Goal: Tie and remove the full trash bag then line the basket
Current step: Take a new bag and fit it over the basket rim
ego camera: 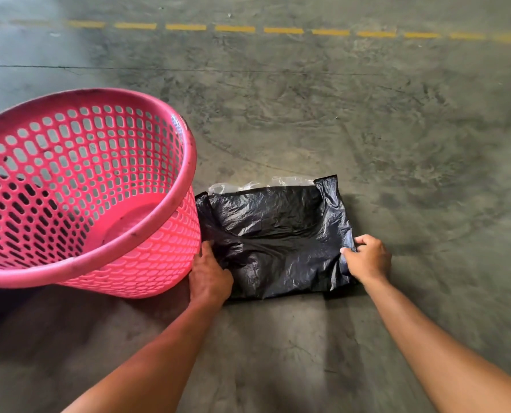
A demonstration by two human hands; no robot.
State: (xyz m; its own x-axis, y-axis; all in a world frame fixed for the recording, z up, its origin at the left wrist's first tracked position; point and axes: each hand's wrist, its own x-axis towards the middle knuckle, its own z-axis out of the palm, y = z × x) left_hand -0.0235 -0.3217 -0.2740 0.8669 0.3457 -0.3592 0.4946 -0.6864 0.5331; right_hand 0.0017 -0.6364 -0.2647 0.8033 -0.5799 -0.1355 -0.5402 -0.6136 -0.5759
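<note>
Pink basket (147, 275) unlined, black bag (275, 234) beside

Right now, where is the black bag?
In the head view, the black bag lies flat on the floor, right of the pink basket, between the left hand and right hand.

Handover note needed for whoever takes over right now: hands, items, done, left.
Left hand: flat on the near left edge of the black bag, not clearly gripping.
Right hand: pinching the bag's right edge.
Bag lies folded on the floor, right of the pink basket, with clear plastic under its far edge.
Done: basket is empty; no full bag in view.
Left: open the bag, line the basket.
</note>
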